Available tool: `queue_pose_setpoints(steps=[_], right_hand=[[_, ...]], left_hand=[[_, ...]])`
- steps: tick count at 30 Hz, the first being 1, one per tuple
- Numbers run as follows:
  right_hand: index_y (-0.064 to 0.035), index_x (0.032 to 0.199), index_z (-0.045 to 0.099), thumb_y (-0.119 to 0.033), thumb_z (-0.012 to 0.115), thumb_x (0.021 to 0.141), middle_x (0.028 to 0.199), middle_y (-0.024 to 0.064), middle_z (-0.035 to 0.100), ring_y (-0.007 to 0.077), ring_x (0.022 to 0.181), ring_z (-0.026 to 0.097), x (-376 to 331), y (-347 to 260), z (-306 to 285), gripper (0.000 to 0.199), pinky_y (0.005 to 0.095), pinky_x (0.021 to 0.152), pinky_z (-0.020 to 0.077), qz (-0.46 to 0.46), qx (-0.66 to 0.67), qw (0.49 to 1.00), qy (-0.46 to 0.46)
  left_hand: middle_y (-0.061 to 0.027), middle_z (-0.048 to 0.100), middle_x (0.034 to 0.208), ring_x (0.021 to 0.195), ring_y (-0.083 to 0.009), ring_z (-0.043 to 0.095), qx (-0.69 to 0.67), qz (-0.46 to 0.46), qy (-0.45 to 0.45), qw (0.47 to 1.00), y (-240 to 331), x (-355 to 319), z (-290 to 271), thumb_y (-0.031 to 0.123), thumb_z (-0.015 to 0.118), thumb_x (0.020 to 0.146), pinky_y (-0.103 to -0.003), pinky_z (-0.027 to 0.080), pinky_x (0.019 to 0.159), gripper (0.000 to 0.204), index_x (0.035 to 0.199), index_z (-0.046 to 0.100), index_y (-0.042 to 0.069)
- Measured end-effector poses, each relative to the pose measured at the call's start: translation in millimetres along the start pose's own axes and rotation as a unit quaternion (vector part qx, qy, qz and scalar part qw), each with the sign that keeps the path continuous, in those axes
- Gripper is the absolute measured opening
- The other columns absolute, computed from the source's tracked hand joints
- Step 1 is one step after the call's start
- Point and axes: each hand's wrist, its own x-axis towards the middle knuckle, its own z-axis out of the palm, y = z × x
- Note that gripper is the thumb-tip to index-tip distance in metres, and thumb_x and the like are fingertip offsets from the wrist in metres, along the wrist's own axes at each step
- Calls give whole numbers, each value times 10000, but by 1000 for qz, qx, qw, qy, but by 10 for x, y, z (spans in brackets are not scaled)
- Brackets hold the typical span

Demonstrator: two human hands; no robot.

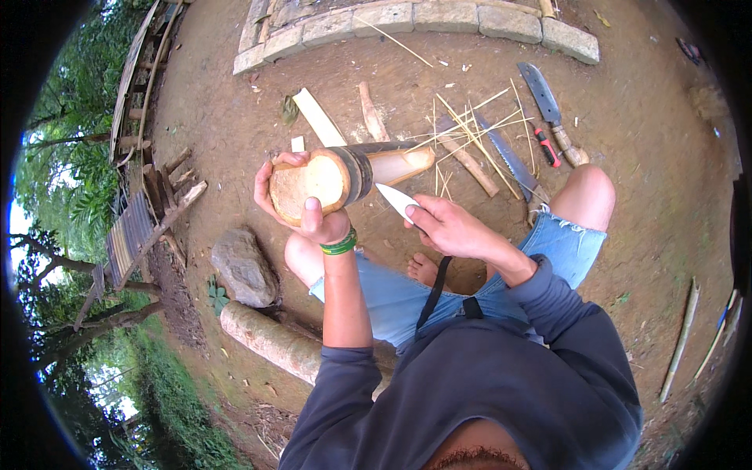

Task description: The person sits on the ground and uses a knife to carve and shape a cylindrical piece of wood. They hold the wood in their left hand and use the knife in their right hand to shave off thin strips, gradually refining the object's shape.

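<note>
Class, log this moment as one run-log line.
left hand: grips bamboo section | right hand: holds knife, blade at bamboo | ground: saw, machete

On the dirt ground I see a big cleaver [551, 110] and a saw [505, 157] lying near the stone border [439, 19]. A grey rock [243, 266] sits beside a log [274, 341]. Thin bamboo slivers [470, 125] are scattered, possibly with a red-handled tool [547, 146].

dark blue hoodie, sleeves pushed up | frayed denim shorts | green wristband [339, 244] | barefoot
</note>
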Motion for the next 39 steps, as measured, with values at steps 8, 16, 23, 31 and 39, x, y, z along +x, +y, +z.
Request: queue_pose_setpoints(steps=[8,16,23,31,39], right_hand=[[-14,1005,533,-317,417,1049,594,24,495,126,451,471,171,-355,132,328,293,407,362,111,95,983,-115],[-17,1005,508,-285,410,1057,605,64,515,166,431,476,245,-574,242,291,316,399,379,108,4,986,-126],[42,1022,511,-137,510,988,603,254,565,460,557,595,501,-370,616,182,468,471,458,-152,-187,967,82],[-76,905,482,-339,406,1061,593,-45,402,55,432,357,530,-457,240,315,240,366,282,78,93,992,-34],[-108,815,485,-388,406,1049,562,-43,394,59,410,320,322,420,172,373,246,363,235,159,251,954,-35]], left_hand=[[-183,546,1040,997,-294,554,-26,-1,28,999,7,57,-94,285,631,716,-454,499,903,692,1348,417,104],[-198,556,1078,1016,-293,567,-47,-3,73,996,9,-10,-144,287,655,736,-445,512,901,679,1337,407,88],[-214,570,1050,983,-305,574,4,5,107,994,-74,137,-190,273,588,765,-475,505,904,623,1328,410,75],[-189,575,1015,970,-283,569,-4,-4,22,1000,-161,371,-296,203,584,776,-445,487,929,606,1334,399,55],[-165,577,991,965,-261,568,-28,-11,7,1000,-178,323,-191,234,643,717,-417,492,913,674,1320,436,12]])
